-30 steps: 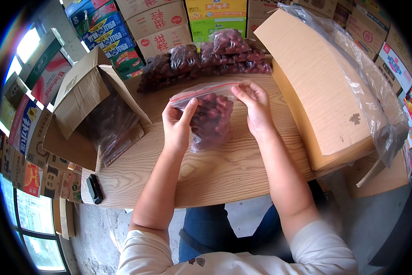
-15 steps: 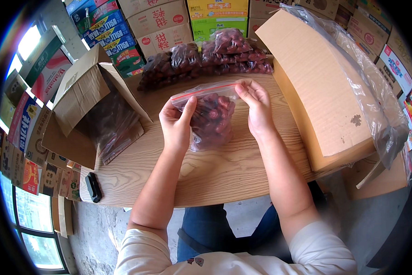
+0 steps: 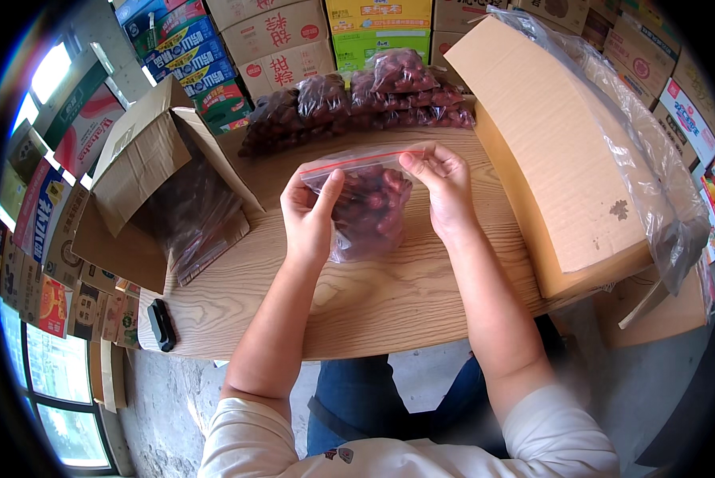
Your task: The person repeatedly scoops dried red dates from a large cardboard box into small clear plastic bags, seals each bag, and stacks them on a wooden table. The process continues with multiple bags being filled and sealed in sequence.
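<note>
A clear zip bag of red dates stands upright on the wooden table in front of me, with a red zip strip along its top. My left hand pinches the bag's top left corner, thumb in front and fingers behind. At the other end of the strip, my right hand grips the top right edge between thumb and fingers. The dates fill the lower part of the bag, below the flattened plastic at the top.
Several filled date bags are piled at the table's back. On the left, an open cardboard box holds plastic bags; a black object lies near the edge. A large cardboard box with a plastic liner takes up the right side.
My right thumb has shifted slightly left along the zip strip. The top of the bag has dipped a little on its left side; both hands keep their hold.
</note>
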The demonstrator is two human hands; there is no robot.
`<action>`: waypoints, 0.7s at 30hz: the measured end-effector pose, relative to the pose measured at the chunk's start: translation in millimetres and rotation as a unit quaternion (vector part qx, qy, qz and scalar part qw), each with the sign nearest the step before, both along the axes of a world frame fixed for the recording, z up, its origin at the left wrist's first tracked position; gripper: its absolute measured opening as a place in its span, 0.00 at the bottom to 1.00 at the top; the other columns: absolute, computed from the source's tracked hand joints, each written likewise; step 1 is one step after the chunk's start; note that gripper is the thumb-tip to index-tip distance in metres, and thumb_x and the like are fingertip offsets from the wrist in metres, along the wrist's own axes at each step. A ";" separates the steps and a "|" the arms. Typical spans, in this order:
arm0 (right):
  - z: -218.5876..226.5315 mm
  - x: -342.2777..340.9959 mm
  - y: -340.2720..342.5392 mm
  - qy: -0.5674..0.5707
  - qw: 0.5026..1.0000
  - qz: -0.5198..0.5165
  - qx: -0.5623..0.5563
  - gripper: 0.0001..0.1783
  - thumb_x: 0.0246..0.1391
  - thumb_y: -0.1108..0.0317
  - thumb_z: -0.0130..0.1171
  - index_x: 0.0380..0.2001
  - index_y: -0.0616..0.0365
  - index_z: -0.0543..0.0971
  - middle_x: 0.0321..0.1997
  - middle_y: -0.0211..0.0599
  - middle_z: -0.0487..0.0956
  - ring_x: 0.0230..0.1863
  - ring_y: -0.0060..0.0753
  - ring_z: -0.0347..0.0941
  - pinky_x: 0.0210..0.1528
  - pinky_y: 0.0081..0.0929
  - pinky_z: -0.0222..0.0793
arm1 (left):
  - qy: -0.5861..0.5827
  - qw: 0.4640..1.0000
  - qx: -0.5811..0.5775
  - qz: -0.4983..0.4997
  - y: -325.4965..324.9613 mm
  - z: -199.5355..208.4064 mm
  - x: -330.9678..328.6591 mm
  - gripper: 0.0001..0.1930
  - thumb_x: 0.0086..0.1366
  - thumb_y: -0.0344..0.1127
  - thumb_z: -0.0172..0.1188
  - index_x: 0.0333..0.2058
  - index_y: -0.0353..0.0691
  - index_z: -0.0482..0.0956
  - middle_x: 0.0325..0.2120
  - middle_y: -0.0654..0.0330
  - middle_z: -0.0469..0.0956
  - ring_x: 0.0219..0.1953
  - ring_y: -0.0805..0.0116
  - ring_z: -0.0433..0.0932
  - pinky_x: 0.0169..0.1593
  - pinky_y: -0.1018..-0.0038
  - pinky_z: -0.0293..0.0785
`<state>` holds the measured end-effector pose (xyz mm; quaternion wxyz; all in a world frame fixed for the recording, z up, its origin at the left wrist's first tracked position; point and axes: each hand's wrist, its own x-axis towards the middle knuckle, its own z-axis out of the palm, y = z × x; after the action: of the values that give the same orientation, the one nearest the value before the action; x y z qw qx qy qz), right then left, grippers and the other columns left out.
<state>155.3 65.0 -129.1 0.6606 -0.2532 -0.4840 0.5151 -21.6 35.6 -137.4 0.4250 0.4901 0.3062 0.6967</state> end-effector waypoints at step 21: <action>-7.3 4.5 6.7 0.067 0.995 0.066 -0.043 0.06 0.51 0.72 0.65 0.26 0.55 0.77 0.31 0.28 0.81 0.35 0.18 0.75 0.43 0.18 0.69 | -0.057 0.995 0.066 0.056 9.5 -11.3 -8.7 0.02 0.65 0.29 0.57 0.35 0.38 0.74 0.33 0.65 0.77 0.35 0.81 0.71 0.41 0.83 0.65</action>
<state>159.7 71.7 -136.4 0.6446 -0.2143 -0.4315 0.5935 -30.3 45.1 -148.8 0.3687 0.4586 0.2615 0.7651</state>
